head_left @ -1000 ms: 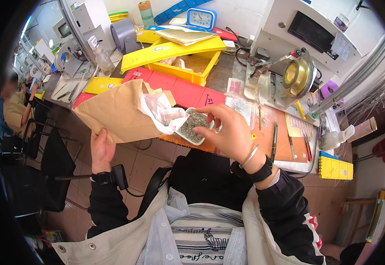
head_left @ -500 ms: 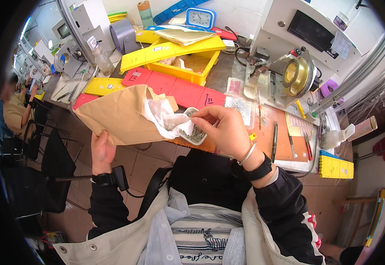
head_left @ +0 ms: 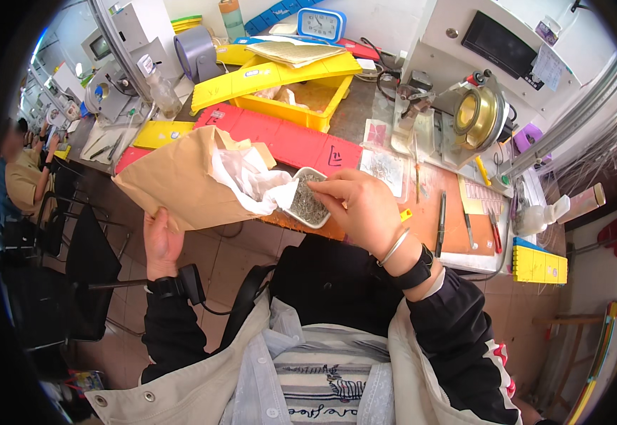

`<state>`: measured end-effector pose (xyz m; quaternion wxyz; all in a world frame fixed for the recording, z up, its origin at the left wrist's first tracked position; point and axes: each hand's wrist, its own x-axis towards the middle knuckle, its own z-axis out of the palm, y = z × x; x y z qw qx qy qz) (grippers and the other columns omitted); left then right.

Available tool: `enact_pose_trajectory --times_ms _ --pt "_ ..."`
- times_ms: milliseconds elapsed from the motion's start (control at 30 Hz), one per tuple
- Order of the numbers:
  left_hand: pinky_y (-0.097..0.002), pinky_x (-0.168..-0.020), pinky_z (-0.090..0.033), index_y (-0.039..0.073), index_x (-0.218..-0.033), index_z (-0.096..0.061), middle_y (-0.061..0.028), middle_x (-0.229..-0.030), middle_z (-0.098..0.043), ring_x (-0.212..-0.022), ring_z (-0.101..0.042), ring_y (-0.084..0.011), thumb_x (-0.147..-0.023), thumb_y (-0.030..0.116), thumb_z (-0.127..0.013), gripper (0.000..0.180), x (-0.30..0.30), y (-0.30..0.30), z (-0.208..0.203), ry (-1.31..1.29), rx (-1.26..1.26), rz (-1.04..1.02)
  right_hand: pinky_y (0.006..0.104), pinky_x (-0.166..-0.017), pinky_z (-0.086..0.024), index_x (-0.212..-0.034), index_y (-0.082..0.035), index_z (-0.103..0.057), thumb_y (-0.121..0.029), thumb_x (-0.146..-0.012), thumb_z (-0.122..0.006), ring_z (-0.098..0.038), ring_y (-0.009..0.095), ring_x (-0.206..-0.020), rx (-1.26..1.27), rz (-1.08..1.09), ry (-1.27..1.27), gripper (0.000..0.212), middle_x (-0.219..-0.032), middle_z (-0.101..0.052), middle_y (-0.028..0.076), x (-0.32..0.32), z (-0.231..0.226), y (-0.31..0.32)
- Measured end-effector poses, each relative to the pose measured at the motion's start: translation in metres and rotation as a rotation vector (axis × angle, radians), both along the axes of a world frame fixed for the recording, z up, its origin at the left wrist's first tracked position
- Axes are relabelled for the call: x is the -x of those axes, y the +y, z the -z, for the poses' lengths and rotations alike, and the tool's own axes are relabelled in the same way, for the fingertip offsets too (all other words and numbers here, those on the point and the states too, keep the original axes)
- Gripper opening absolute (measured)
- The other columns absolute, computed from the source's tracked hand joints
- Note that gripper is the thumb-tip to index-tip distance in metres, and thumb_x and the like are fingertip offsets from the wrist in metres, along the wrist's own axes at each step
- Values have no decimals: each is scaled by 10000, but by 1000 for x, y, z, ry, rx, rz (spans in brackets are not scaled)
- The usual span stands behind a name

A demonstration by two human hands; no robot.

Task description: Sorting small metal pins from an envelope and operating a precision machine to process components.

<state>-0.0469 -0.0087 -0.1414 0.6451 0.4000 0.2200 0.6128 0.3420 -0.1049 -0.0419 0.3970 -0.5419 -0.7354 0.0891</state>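
My left hand is closed on the lower edge of a brown paper bag, which lies tilted with its mouth to the right. A crumpled white plastic liner spills from that mouth and reaches the rim of a small white tray. The tray is full of small, thin greyish metal pieces, too fine to name. Over its right side my right hand hovers, thumb and fingertips pinched together. Whatever sits between those fingertips, if anything, is too small to make out.
Tweezers and red-handled pliers lie on the orange mat at right. Behind is a machine with a gold-coloured wheel. Red strips and a yellow bin fill the back. A person sits far left.
The bag and its liner have shifted left, uncovering more of the white tray. My right hand stays pinched beside the tray, moved only slightly.
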Motion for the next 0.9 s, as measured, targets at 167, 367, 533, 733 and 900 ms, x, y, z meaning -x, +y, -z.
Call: enact_pose_trajectory --times_ms 167,367,533,733,900 --pt "-500 -1147 -337 99 -1468 -385 -85 -1484 -452 -1359 -443 -264 -1025 120 -495 457 10 7 3 28 55 -55 400 -692 -532 -900 -104 -749 -185 -821 -708 -665 283 -787 -70 31 -51 120 -793 -677 78 1 2 2" --pt "-509 -1151 -323 127 -1470 -391 -57 -1488 -448 -1356 -441 -260 -1039 145 -480 441 18 9 3 -5 -6 44 360 -661 -521 -883 -132 -749 -277 -784 -765 -650 250 -762 24 120 -138 177 -712 -647 49 -2 -4 1" --pt "-507 -1152 -318 139 -1468 -397 -50 -1486 -445 -1369 -422 -258 -1039 145 -478 436 14 6 3 -37 39 16 384 -678 -531 -955 -147 -710 -235 -747 -790 -651 278 -798 -113 129 -55 239 -801 -644 46 -1 0 -8" --pt "-507 -1151 -315 155 -1455 -414 -40 -1474 -459 -1368 -423 -255 -1039 161 -483 422 10 3 3 -24 53 14 401 -664 -523 -945 -118 -641 -189 -796 -742 -649 278 -808 181 -296 -95 193 -869 -630 60 -7 0 -73" --pt "-496 -1147 -319 155 -1445 -428 -26 -1452 -488 -1347 -444 -241 -1025 191 -521 432 5 6 6 -127 52 77 415 -706 -543 -988 -108 -630 -200 -845 -699 -663 299 -841 463 -272 -230 184 -900 -629 87 0 65 -95"
